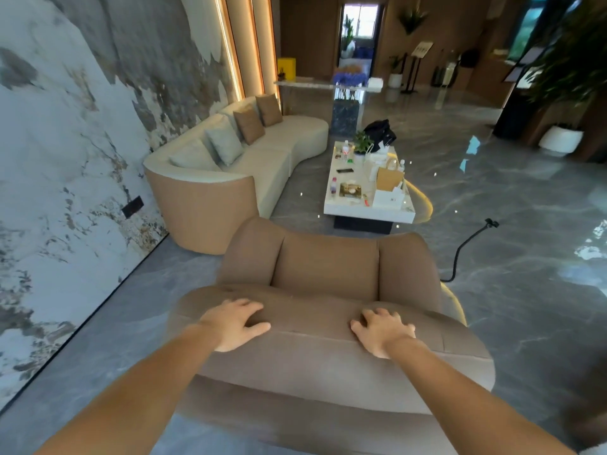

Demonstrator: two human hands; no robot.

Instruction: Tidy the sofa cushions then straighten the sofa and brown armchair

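The brown armchair (328, 267) stands directly below me, seen from behind its backrest. My left hand (235, 323) grips the top of the backrest on the left, fingers curled over the edge. My right hand (382, 331) grips the same backrest top on the right. Beyond it the cream curved sofa (262, 159) runs along the marble wall. Two grey cushions (223, 142) and two brown cushions (249, 123) lean upright against its back.
A white coffee table (366, 210) with a paper bag, bottles and small items stands just past the armchair. A black cable (466, 247) lies on the glossy floor at right. The marble wall (65, 159) is close on the left.
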